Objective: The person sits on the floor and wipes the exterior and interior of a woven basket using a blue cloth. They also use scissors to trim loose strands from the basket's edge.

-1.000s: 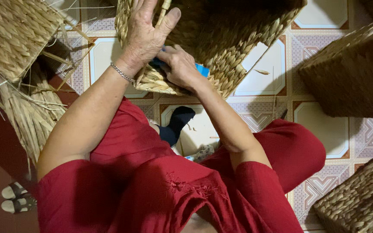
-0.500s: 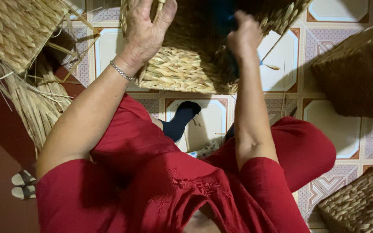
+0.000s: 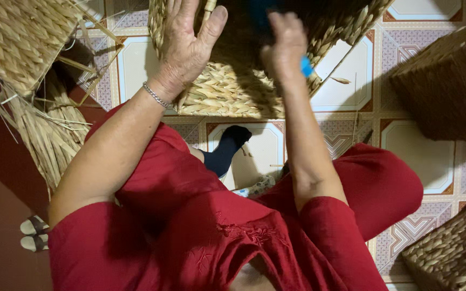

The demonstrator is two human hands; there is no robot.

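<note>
A woven straw basket stands on the tiled floor in front of my knees. My left hand lies flat on its near wall, fingers spread, a silver bracelet at the wrist. My right hand is raised over the basket's dark inside and is blurred; its fingers are closed around a small blue tool that pokes out at the side of the hand. I sit in red clothes, with a dark-socked foot tucked under the basket.
Another woven basket sits at the upper left above a bundle of loose straw. A darker basket is at the right and a further one at the lower right. Sandals lie at the left.
My right hand has risen from the basket's near wall to above its opening, carrying the blue tool. The left hand has stayed on the basket.
</note>
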